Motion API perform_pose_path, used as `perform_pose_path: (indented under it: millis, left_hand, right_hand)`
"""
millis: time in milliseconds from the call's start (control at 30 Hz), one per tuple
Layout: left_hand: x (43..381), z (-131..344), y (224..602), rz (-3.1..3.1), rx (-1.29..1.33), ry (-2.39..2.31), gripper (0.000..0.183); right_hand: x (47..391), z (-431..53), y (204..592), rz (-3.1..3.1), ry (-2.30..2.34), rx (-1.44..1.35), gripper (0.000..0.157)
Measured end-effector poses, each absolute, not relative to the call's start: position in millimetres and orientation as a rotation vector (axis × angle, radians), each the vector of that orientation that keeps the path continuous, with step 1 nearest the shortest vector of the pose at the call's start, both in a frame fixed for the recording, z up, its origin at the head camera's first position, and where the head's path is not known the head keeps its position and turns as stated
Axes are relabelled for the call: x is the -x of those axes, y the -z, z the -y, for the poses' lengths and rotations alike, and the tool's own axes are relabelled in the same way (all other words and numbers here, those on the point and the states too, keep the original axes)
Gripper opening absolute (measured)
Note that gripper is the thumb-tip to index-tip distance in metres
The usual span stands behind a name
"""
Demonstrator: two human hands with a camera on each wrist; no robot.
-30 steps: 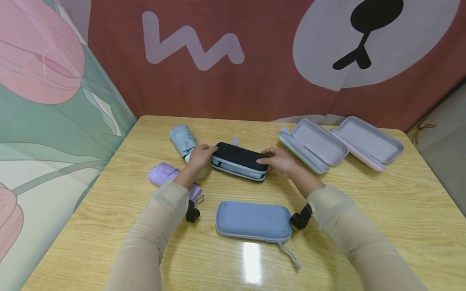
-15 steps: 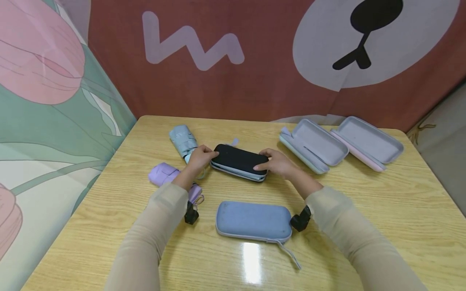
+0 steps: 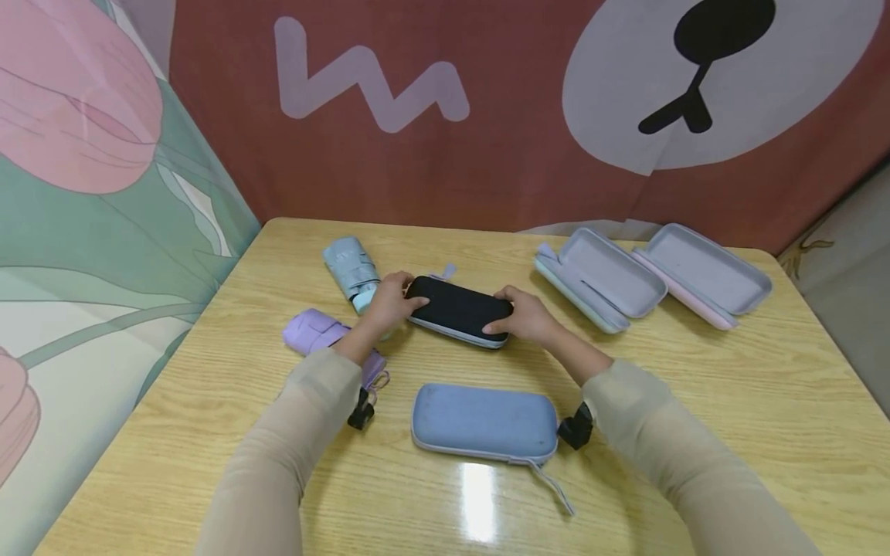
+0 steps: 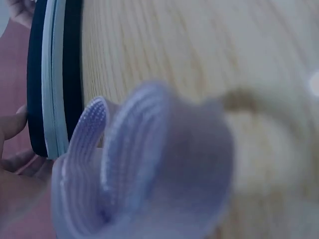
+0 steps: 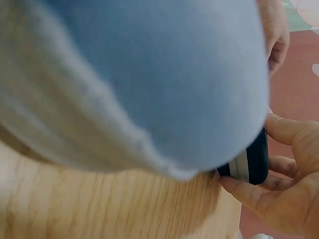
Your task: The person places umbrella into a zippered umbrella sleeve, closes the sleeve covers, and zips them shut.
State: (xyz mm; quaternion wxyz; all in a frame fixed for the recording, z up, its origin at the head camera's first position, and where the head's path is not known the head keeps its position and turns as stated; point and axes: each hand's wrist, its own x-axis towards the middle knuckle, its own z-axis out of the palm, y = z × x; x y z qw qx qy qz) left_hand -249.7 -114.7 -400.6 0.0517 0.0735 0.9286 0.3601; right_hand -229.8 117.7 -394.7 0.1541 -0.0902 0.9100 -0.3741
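Note:
A black hard zip case (image 3: 459,307) lies toward the back of the table, its lid down over the base and a pale zip band along its side. My left hand (image 3: 391,305) grips its left end, thumb on the lid. At the opposite end my right hand (image 3: 526,315) holds it with the thumb on top and fingers behind. In the left wrist view, the pale band (image 4: 54,74) runs between two dark halves beside my left fingers. The right wrist view has my right thumb and fingers around the case's end (image 5: 257,157).
Nearest me lies a blue zip case (image 3: 484,421) with a strap. A light blue folded umbrella (image 3: 350,266) and a purple one (image 3: 316,332) lie left, the latter partly under my left arm. Two unfolded cases, mint-edged (image 3: 612,270) and pink-edged (image 3: 705,266), stand back right.
The black case's lid has come down, covering the light blue contents that showed in the gap. My left hand has shifted its thumb further onto the lid.

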Motion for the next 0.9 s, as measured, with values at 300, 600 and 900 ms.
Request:
perform_pose_path:
  millis: [300, 600, 900]
  left_hand:
    - [247.7, 108.7, 395.5, -2.845, -0.643, -0.680, 0.058]
    - [246.1, 109.9, 392.2, -2.888, -0.975, -0.354, 0.047]
    - [242.1, 110.9, 397.2, -2.844, -1.101, -0.385, 0.049]
  right_hand:
    - [226.3, -115.6, 400.2, -2.653, 1.047, 0.265, 0.065]
    - [238.2, -116.6, 398.0, -2.598, 1.055, 0.295, 0.041]
    - [265.2, -118.5, 401.6, -2.501, 1.099, 0.419, 0.021]
